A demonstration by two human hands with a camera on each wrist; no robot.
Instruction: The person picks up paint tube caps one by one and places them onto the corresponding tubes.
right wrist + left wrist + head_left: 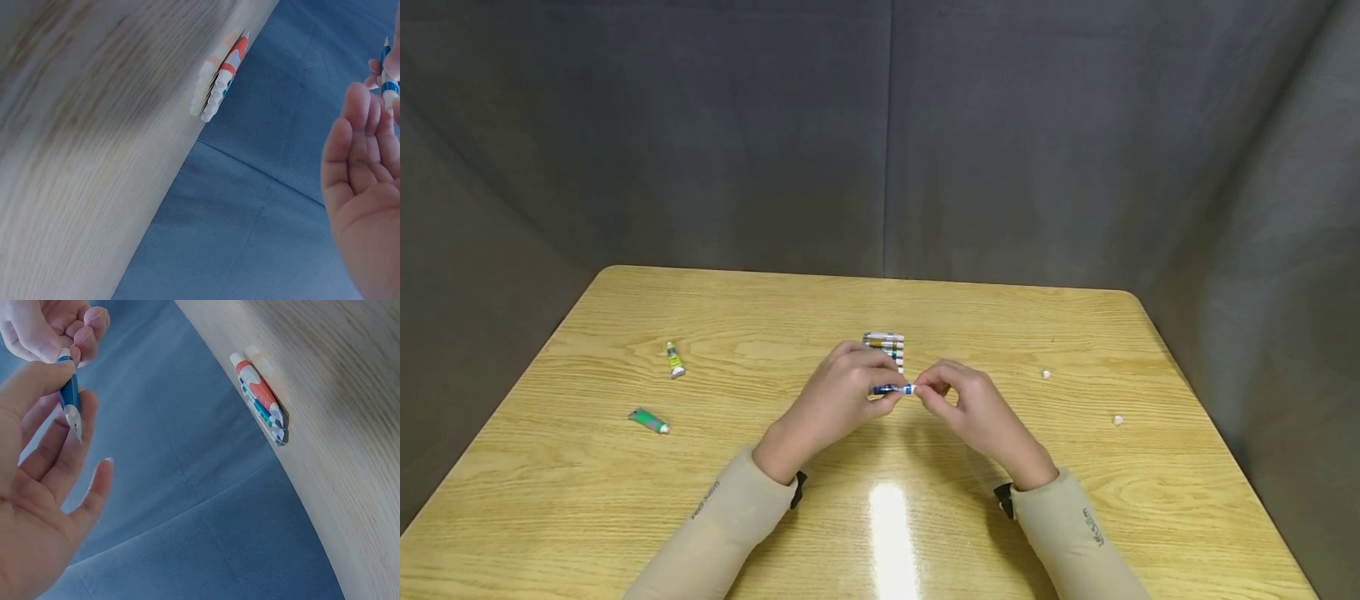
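- The left hand (853, 383) pinches the body of a blue paint tube (886, 389) between thumb and fingers; the left wrist view shows its little finger standing away from the tube
- The right hand (964, 398) pinches the tube's white end with thumb and fingertips, at 3 o'clock from the left hand
- The blue paint tube is held above the middle of the wooden table (760, 308), its white end toward 3 o'clock
- At 12 o'clock from it, near the left hand, lies a row of paint tubes (883, 342) with white caps toward 3 o'clock, partly hidden by that hand; the wrist views show a red-and-white one among them
- Well apart, toward 9 o'clock, lies a yellow tube (673, 358), its silver end near 6 o'clock
- At 7 o'clock from that lies a green tube (647, 420), white cap toward 4 o'clock
- Toward 3 o'clock lies a small white piece (1046, 374), with another white piece (1117, 420) at 4 o'clock from it; both too small to identify
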